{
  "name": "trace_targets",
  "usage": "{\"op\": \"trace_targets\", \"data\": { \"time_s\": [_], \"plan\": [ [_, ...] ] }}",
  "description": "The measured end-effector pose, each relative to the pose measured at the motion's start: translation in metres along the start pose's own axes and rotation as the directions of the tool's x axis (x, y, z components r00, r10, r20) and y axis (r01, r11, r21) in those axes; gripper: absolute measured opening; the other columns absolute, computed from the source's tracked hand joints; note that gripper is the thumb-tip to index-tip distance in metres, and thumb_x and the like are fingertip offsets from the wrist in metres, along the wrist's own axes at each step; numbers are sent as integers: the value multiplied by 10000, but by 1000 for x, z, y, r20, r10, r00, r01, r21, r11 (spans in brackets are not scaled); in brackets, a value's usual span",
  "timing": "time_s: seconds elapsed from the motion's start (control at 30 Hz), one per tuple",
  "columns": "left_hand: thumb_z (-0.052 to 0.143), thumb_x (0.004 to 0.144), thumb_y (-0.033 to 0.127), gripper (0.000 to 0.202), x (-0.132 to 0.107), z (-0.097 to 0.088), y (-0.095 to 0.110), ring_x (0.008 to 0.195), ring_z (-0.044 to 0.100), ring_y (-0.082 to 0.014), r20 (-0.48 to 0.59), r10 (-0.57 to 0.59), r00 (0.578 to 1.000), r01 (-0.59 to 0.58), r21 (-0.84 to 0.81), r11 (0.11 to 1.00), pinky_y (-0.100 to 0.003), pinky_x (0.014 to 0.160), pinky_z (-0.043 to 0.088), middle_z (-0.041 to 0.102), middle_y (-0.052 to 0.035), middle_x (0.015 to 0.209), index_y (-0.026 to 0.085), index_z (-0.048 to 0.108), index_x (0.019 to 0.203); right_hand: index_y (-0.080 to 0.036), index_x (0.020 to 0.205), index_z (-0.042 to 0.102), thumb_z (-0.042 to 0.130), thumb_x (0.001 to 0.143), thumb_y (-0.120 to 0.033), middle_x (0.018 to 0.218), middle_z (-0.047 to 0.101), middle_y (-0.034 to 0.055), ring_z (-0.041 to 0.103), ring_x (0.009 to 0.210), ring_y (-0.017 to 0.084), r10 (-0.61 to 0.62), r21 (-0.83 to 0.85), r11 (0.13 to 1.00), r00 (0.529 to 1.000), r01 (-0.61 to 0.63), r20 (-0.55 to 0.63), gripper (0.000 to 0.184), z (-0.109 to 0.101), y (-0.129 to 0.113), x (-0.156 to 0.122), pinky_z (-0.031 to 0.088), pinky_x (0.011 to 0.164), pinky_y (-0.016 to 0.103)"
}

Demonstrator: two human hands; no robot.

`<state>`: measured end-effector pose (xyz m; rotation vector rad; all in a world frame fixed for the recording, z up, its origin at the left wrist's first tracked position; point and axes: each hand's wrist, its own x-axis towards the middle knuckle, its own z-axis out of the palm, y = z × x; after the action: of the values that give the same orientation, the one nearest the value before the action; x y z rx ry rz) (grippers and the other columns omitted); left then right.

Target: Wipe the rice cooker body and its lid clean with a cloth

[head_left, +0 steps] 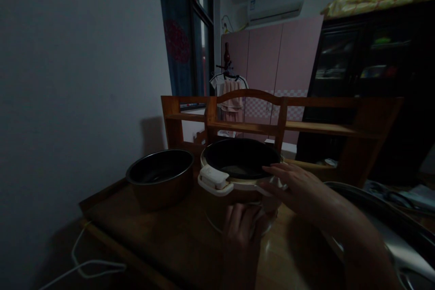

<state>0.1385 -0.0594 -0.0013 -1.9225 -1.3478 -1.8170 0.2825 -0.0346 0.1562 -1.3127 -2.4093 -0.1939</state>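
A cream-coloured rice cooker [220,181] with its lid off stands on the wooden table [152,231]; its inside looks dark. My left hand [243,224] lies flat against the cooker's front wall, fingers stretched upward. My right hand [288,181] reaches in from the right, fingers extended and resting on the cooker's near rim. A dark metal inner pot [159,179] stands apart on the table to the left of the cooker.
A wooden shelf rack [282,122] stands behind the cooker. A metal lid or pan [390,231] lies at the right. A white cable [88,263] hangs off the table's left edge. The wall is close on the left; dark cabinets stand at the far right.
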Motion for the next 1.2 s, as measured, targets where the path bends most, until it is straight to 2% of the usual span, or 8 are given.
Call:
{"op": "trace_targets", "data": {
  "time_s": [0.17,0.3,0.4,0.67,0.9,1.07,1.2],
  "plan": [
    [573,894,192,141,1,-3,1,798,544,-165,2,-32,999,32,-19,999,-309,759,423,626,-16,877,263,653,985,-169,1330,597,426,965,-520,1295,631,130,600,1172,324,10,2,1000,1000,-10,20,534,-3,-1,1,485,996,506],
    [556,906,175,144,1,-8,3,813,545,-166,54,-11,998,12,-21,1000,-315,762,411,636,-23,899,254,640,991,-174,1324,602,429,962,-534,1303,629,119,595,1184,314,13,7,1000,1000,-13,17,540,-3,1,0,482,1006,494],
    [538,916,174,156,0,-8,4,839,540,-176,67,-57,996,59,-26,998,-329,774,403,635,-28,921,253,639,1004,-185,1320,606,442,957,-537,1301,632,113,606,1169,313,23,4,1000,1000,-23,14,532,-4,1,-1,490,994,498],
    [519,920,165,172,-1,-6,5,805,528,-170,12,-64,998,64,-29,998,-327,780,417,631,-29,888,252,663,956,-198,1327,602,453,956,-536,1296,641,111,607,1174,320,36,-8,999,999,-36,1,523,-8,-2,-4,495,985,498],
    [503,929,138,219,2,-14,12,889,529,-167,119,-133,984,143,-81,986,-316,817,411,633,-6,954,282,645,1012,-204,1319,610,434,956,-555,1286,648,108,599,1190,316,20,-11,1000,1000,-20,-2,535,-7,0,-3,499,983,477],
    [512,931,151,196,2,-15,14,890,513,-166,118,-155,981,167,-105,980,-323,821,391,625,-2,957,283,644,989,-209,1320,607,450,952,-536,1298,639,102,600,1188,310,26,7,1000,1000,-26,3,516,-4,3,-2,489,995,489],
    [508,933,164,185,-2,-14,11,882,520,-173,135,-150,979,159,-59,985,-327,815,401,622,-8,941,284,639,985,-202,1321,609,447,951,-535,1309,629,126,596,1191,325,24,4,1000,1000,-24,-3,524,-1,4,-1,491,986,496]
  ]
}}
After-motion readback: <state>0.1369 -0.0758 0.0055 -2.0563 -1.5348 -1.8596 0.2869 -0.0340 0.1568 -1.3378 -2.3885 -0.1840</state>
